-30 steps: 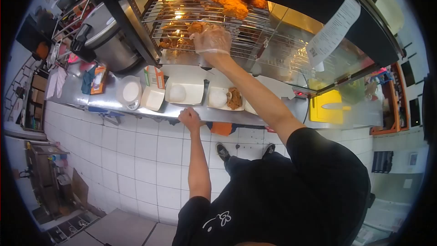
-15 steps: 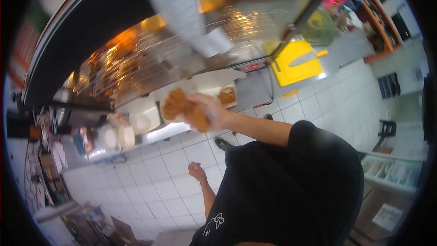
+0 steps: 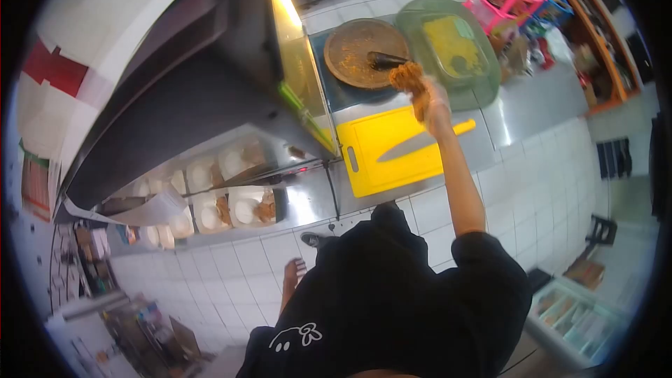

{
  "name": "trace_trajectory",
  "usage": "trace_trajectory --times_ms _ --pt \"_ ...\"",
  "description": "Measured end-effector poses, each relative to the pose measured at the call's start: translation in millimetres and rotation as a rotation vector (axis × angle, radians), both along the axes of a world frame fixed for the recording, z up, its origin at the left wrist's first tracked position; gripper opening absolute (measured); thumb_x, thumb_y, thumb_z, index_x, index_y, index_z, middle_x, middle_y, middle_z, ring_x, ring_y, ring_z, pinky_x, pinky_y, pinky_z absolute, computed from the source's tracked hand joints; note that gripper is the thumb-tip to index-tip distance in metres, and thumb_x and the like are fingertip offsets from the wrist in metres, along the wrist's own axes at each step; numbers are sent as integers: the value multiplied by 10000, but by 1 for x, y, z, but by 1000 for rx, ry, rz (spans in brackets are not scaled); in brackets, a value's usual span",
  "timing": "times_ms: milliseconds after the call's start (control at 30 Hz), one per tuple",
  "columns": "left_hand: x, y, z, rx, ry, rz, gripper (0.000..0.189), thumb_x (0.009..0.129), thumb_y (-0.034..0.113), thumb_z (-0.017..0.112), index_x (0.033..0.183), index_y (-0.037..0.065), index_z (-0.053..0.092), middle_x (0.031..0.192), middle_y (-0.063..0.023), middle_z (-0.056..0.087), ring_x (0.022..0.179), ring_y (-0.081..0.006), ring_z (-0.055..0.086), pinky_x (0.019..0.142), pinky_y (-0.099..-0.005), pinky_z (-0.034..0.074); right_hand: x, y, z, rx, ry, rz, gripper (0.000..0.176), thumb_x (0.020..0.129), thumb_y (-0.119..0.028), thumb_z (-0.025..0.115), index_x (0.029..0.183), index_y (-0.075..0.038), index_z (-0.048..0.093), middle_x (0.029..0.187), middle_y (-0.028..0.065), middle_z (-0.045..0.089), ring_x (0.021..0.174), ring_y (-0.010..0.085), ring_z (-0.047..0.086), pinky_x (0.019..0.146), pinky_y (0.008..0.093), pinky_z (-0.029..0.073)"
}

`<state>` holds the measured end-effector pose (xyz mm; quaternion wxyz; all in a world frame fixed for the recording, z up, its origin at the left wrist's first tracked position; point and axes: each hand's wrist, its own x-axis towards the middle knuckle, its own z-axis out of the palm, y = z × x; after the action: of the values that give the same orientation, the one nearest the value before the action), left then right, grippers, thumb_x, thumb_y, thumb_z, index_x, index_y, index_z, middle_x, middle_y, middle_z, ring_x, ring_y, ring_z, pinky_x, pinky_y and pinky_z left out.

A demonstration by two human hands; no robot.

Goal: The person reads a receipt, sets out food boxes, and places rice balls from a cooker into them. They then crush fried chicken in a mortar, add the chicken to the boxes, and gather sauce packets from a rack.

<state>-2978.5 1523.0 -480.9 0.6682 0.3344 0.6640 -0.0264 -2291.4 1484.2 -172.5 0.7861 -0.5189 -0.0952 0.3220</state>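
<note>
My right hand (image 3: 437, 108) is closed around a piece of fried chicken (image 3: 407, 78), held over the far edge of the yellow cutting board (image 3: 364, 136). A knife (image 3: 409, 145) lies flat on that board, its yellow handle to the right. Just left of the chicken, a dark pestle (image 3: 385, 61) rests in a wide brown mortar (image 3: 350, 45) with orange-brown residue. Behind my right hand stands a green translucent tub (image 3: 483, 77) with something yellow inside. My left hand (image 3: 291, 273) hangs low over the floor, empty, its fingers loosely bent and apart.
Open boxes (image 3: 241, 210) with white rice mounds and fried pieces line the steel counter (image 3: 308, 199) at left. A dark-framed display case (image 3: 189, 105) rises above them. A pink rack (image 3: 500, 0) stands at the far right, near an orange shelf (image 3: 605, 42).
My right hand has carried the fried chicken from above the boxes rightward to the cutting board and mortar. My view has shifted right too. The left hand's fingers have loosened.
</note>
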Motion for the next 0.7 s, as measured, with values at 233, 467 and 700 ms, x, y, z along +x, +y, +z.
trace_trajectory --times_ms 233,467,700 --pt "104 -29 128 258 84 -34 469 931 430 467 1246 100 574 1125 -103 663 946 -232 635 757 -403 491 142 189 -20 -515 -1239 283 425 904 -427 574 1143 -93 684 901 140 713 910 302 669 789 407 507" --pt "57 -144 115 50 209 163 481 942 430 464 1260 81 557 1097 -95 679 891 -278 645 754 -436 500 157 176 -46 -619 -1612 448 548 880 -483 559 1254 -87 614 990 179 697 989 355 647 877 445 499" --pt "63 -217 104 396 195 -492 420 940 326 562 1233 25 592 1266 -189 611 1188 -227 583 980 -376 461 130 131 -15 -1233 -1528 870 454 854 -468 620 919 -35 744 1014 206 699 963 348 676 832 423 535"
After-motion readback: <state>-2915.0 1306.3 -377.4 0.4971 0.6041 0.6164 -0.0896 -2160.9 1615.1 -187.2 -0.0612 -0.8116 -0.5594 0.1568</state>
